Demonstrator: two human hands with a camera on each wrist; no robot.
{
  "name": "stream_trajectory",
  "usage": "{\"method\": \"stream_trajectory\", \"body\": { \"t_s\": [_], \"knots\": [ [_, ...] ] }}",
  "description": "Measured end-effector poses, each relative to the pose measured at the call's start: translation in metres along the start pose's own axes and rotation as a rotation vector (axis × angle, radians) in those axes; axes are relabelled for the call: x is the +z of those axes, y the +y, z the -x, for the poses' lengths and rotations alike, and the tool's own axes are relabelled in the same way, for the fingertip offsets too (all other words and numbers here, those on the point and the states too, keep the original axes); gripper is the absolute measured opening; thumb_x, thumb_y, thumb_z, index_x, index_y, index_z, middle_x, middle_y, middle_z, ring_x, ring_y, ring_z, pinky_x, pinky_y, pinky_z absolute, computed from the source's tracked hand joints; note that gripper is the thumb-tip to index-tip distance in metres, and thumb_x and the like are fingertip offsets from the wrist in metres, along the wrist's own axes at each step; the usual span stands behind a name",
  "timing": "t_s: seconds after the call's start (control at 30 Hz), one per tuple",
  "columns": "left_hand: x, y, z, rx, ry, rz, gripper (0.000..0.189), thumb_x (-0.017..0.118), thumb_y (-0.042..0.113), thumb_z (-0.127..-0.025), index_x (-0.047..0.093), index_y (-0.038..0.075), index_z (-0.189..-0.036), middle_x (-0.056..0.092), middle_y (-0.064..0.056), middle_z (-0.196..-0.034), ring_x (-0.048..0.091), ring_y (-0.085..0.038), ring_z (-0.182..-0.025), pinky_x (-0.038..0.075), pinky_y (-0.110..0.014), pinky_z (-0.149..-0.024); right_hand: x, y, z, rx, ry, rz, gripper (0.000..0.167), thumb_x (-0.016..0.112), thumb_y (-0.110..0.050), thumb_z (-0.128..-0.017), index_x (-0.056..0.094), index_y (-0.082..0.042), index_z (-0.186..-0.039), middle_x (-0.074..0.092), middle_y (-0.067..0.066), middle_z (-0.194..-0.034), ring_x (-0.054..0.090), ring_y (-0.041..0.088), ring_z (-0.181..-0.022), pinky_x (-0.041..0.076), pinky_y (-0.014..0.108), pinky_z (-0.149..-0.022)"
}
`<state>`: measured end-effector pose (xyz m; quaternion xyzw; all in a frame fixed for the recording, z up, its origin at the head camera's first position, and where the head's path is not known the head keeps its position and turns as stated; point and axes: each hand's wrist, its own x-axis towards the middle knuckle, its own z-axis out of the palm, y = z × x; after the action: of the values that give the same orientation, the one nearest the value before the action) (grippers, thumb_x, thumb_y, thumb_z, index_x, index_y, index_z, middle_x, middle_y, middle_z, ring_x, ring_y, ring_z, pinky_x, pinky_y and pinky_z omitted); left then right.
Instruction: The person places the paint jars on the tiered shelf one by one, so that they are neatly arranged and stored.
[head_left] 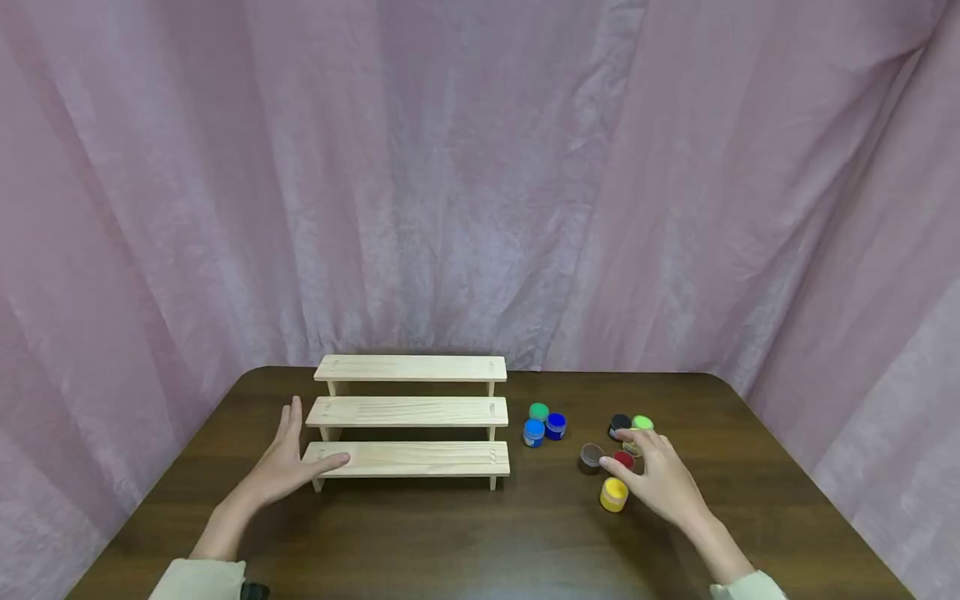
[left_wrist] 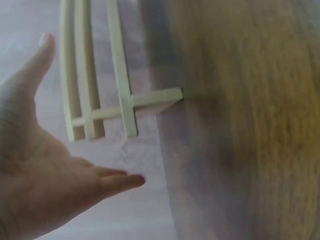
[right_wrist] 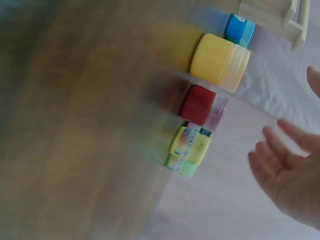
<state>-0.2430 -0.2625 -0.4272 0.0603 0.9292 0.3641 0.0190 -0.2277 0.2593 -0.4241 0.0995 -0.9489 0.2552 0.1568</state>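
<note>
My left hand [head_left: 281, 468] is beside the left end of a three-step wooden display stand [head_left: 405, 454], thumb and fingers spread wide. In the head view its thumb overlaps the lowest step; the left wrist view shows the hand [left_wrist: 55, 185] apart from the stand. My right hand [head_left: 663, 479] hovers over small paint jars, holding nothing, its fingers loosely bent. Near it stand a yellow jar [head_left: 614, 496], a dark brown jar [head_left: 591, 458], a red jar [head_left: 624, 459], a black jar [head_left: 619, 424] and a light green jar [head_left: 642, 422]. A pale yellow jar [right_wrist: 192, 142] is partly hidden by the fingers in the head view.
Between the stand and my right hand, a green jar [head_left: 538, 412], a light blue jar [head_left: 533, 433] and a dark blue jar [head_left: 556, 427] cluster together. Everything stands on a dark wooden table [head_left: 420, 542]. Pink curtains [head_left: 480, 183] hang behind it and along its sides.
</note>
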Motion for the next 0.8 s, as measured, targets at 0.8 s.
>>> {"method": "stream_trajectory", "body": {
  "t_s": [0.8],
  "knots": [
    [0.005,-0.034,0.011,-0.071,-0.139,0.445,0.095,0.067,0.024,-0.09,0.003,-0.001,-0.156,0.004,-0.03,-0.16,0.042,-0.048,-0.133,0.038,-0.063,-0.107,0.008,0.025,0.01,0.153,-0.184,-0.475,0.037,0.068,-0.012,-0.09,0.061,0.009,-0.12,0.067,0.025,-0.115,0.066,-0.001,-0.09,0.055,0.015,-0.078]
  ]
}}
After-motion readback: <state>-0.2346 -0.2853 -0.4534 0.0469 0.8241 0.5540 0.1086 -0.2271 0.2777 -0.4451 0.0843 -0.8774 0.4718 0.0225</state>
